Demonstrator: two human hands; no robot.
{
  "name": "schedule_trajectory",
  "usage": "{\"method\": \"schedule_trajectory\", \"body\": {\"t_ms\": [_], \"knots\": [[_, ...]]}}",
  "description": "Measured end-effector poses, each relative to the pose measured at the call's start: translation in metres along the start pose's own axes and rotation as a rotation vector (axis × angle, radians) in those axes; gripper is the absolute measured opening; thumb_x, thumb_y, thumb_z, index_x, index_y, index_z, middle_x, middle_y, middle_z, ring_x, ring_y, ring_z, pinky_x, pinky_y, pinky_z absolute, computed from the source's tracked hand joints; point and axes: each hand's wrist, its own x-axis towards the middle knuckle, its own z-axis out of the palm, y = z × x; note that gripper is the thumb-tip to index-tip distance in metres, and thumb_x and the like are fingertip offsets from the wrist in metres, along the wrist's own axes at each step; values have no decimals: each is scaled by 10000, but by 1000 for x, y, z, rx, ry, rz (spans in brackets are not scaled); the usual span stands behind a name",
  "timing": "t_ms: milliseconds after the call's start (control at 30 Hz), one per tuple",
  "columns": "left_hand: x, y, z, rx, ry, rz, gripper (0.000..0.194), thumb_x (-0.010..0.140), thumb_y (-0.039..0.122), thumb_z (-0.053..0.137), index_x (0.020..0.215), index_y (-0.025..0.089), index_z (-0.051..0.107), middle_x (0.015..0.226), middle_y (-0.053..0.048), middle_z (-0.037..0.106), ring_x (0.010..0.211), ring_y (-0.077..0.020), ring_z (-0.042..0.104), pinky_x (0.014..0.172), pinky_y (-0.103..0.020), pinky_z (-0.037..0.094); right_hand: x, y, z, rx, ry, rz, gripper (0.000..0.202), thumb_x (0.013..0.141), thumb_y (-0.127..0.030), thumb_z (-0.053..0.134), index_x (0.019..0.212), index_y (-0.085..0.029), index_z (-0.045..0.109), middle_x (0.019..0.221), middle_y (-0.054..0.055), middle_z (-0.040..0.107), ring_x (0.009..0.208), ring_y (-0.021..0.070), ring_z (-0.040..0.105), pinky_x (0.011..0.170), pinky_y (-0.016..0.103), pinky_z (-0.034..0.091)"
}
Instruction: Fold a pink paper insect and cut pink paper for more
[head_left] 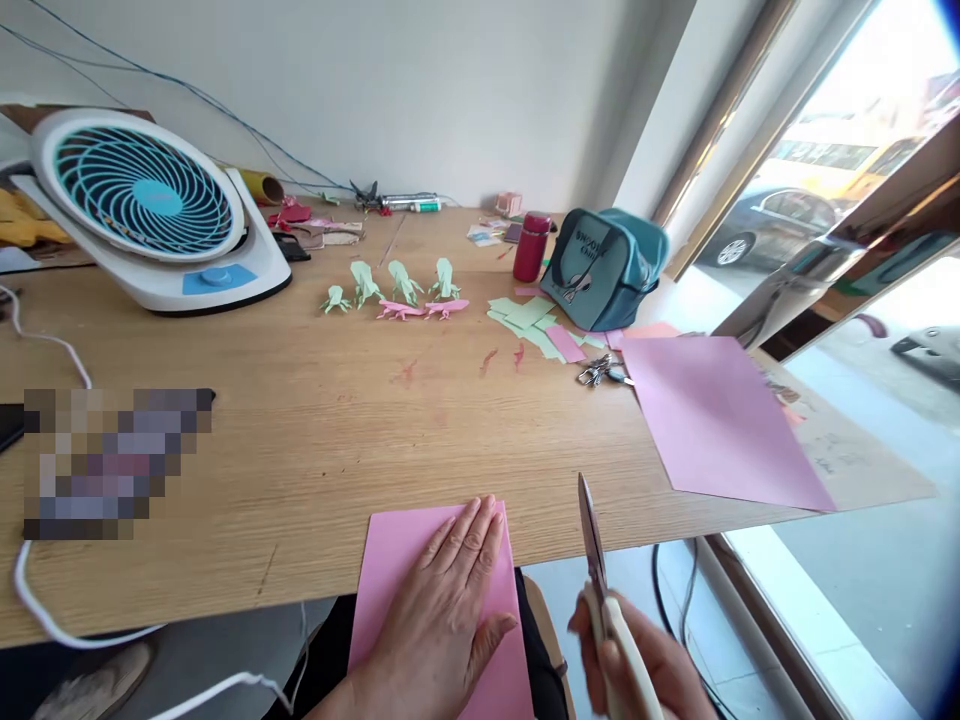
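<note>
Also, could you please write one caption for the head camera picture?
Left hand flat on pink paper, right hand holding scissors, with small paper figures farther back on the table.

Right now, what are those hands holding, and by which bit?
The right hand holds the scissors by their pale handles. The left hand lies flat on the pink paper, not gripping it.

A pale wall (420,100) stands behind the wooden table (300,450)
</note>
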Motion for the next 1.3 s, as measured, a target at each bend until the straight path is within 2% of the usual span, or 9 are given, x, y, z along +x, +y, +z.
{"method": "schedule_trajectory", "body": {"t_ms": [200,400,567,700,733,833,900,1033,1300], "knots": [[3,-13,16,86,185,83,815,958,537,399,1563,140,23,1521,-99,426,1389,-262,399,1120,-330,312,92,-40,-65,-1130,283,-104,132,876,-325,537,802,-219,564,772,28,654,688,192,596,675,301,369],[6,-22,30,124,264,152,873,947,598,359,1555,96,-15,1454,-128,510,1329,-262,475,1078,-325,337,181,-50,-111,-1204,354,-115,196,857,-353,581,765,-185,624,821,75,666,708,194,605,630,281,343],[8,-19,22,18,184,148,878,958,574,359,1545,82,-70,1494,-162,446,1363,-282,438,1080,-356,353,201,-62,-131,-1153,378,-130,137,832,-283,609,804,-163,667,811,111,665,759,223,617,634,285,383],[5,-13,10,-90,47,78,797,981,534,330,1555,122,-39,1553,-143,345,1414,-289,362,1101,-394,341,137,-56,-98,-1048,441,-187,299,957,-366,435,933,-179,667,951,131,676,858,239,623,715,323,447],[5,-12,8,-111,17,61,782,980,537,331,1559,126,3,1564,-135,324,1425,-288,344,1112,-398,330,111,-51,-85,-894,353,-194,351,963,-419,427,849,-194,671,834,97,680,773,223,625,675,315,461],[3,-9,5,-142,-34,29,724,985,532,327,1551,112,161,1584,-120,278,1448,-285,300,1137,-401,304,37,-31,-44,-483,-275,63,366,927,-519,489,886,-248,732,802,63,732,718,211,666,624,291,517],[3,-7,3,-142,-40,8,689,993,517,311,1535,100,226,1592,-117,251,1457,-286,280,1145,-409,297,9,-17,-18,-339,-281,188,429,821,-587,616,1092,-273,727,1079,108,737,965,278,684,741,328,562],[8,-6,-5,-156,-83,1,668,1002,502,291,1509,68,288,1585,-134,257,1459,-290,275,1145,-427,310,10,-2,28,48,-198,267,679,757,-718,601,1250,-255,655,1205,134,685,1138,302,623,954,399,505],[12,-15,-29,-314,-180,-3,645,996,504,317,1489,89,338,1570,-129,313,1459,-274,280,1166,-432,301,25,14,70,358,-129,180,498,756,-680,641,717,-184,619,691,15,615,657,158,558,612,256,463]]}}
